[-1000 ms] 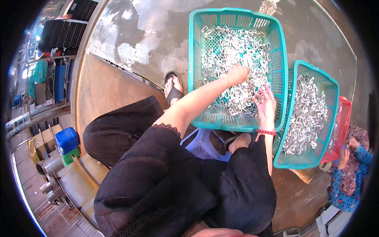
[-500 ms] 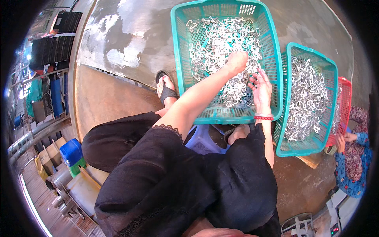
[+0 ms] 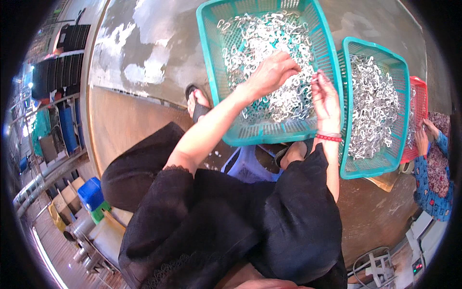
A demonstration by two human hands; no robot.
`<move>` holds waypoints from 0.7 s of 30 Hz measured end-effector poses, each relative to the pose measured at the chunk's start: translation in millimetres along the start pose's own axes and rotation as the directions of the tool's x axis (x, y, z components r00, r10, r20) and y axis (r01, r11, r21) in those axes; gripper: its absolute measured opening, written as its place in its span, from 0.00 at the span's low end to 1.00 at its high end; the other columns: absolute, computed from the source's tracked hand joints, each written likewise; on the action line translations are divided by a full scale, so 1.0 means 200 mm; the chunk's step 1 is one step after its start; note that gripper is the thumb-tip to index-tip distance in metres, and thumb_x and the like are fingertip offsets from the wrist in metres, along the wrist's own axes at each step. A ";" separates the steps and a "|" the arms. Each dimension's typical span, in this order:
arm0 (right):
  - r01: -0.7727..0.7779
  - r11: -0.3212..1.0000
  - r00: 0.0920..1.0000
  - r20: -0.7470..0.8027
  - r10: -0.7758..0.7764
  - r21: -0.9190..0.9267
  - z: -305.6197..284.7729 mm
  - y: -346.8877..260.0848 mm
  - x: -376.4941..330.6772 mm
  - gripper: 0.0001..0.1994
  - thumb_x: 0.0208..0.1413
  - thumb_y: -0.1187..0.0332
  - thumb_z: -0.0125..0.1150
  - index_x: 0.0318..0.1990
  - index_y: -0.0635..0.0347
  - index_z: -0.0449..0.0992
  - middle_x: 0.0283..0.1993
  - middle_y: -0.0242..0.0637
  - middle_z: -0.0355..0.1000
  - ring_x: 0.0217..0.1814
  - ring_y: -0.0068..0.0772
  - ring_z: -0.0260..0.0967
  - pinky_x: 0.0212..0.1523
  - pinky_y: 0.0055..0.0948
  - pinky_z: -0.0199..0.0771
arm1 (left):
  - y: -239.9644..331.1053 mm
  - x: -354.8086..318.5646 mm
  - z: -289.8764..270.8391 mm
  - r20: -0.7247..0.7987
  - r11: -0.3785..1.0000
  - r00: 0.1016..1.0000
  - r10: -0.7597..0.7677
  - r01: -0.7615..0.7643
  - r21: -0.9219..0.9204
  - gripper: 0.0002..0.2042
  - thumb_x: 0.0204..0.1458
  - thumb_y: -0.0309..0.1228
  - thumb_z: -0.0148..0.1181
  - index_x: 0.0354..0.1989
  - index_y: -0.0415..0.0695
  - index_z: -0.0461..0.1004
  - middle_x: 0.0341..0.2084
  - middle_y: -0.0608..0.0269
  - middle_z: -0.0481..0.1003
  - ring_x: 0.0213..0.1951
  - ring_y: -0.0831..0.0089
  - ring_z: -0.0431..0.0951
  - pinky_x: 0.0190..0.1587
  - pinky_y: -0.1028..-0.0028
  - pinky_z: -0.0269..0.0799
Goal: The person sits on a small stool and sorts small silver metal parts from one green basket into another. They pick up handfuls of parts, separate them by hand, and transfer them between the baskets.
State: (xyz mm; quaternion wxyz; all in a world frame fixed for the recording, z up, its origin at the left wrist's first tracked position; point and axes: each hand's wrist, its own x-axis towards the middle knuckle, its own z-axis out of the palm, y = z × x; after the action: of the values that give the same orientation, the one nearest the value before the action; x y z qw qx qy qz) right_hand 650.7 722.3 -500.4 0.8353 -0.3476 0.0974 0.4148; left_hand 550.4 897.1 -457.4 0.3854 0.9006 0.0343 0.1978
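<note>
A teal plastic basket (image 3: 279,135) in front of me holds a heap of small silvery S-shaped metal hooks (image 3: 284,103). Over the heap, my left hand (image 3: 270,74) is closed, its thumb and fingers drawn together; anything between them is too small to make out. Just to its right, near the basket's right wall, my right hand (image 3: 327,102) has its fingertips pinched on a small pale metal hook (image 3: 314,77). The fingertips of both hands are close to each other without touching. A red bead bracelet circles my right wrist.
A second teal basket (image 3: 347,166) of similar hooks stands at the right. Beyond it is a red basket (image 3: 420,96), where a co-worker's hands (image 3: 423,137) are. A light purple plastic stool (image 3: 248,164) is under the front basket. Blue and green containers (image 3: 91,194) lie at the left.
My left hand has pulled back a little toward the left, out of the heap. My right hand has gone from spread fingers to a pinch. The whole view has shifted slightly.
</note>
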 end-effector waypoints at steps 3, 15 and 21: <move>0.024 0.984 0.995 -0.096 -0.041 -0.178 0.08 -0.04 -0.06 0.11 0.51 0.77 0.56 0.42 0.69 0.70 0.34 0.41 0.72 0.33 0.29 0.71 0.33 0.19 0.73 | 0.00 0.01 -0.11 0.037 0.966 0.995 -0.098 0.086 0.242 0.07 0.45 0.31 0.57 0.32 0.45 0.75 0.27 0.57 0.72 0.34 0.57 0.72 0.38 0.64 0.68; 0.198 0.292 0.980 0.185 -0.073 -0.936 0.17 -0.08 -0.07 0.31 0.48 0.77 0.55 0.62 0.56 0.54 0.27 0.29 0.65 0.22 0.16 0.61 0.21 0.14 0.62 | -0.24 -0.29 0.37 0.285 0.892 0.936 -0.206 0.060 0.447 0.19 0.41 0.34 0.61 0.43 0.43 0.70 0.34 0.52 0.68 0.43 0.54 0.68 0.46 0.60 0.67; -0.006 0.563 0.999 0.020 0.039 -0.826 -0.01 -0.06 -0.12 0.15 0.50 0.76 0.53 0.48 0.60 0.72 0.30 0.29 0.70 0.29 0.17 0.65 0.29 0.15 0.64 | -0.21 -0.21 0.16 0.430 0.932 0.828 -0.359 0.299 0.204 0.14 0.46 0.37 0.56 0.39 0.43 0.73 0.33 0.50 0.74 0.37 0.58 0.74 0.40 0.63 0.69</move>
State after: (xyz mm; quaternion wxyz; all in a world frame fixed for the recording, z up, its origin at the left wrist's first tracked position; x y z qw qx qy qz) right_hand 644.9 700.1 -484.9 0.5724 -0.6888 -0.1182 0.4290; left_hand 528.3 896.7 -520.5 0.3523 0.9248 0.1094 -0.0933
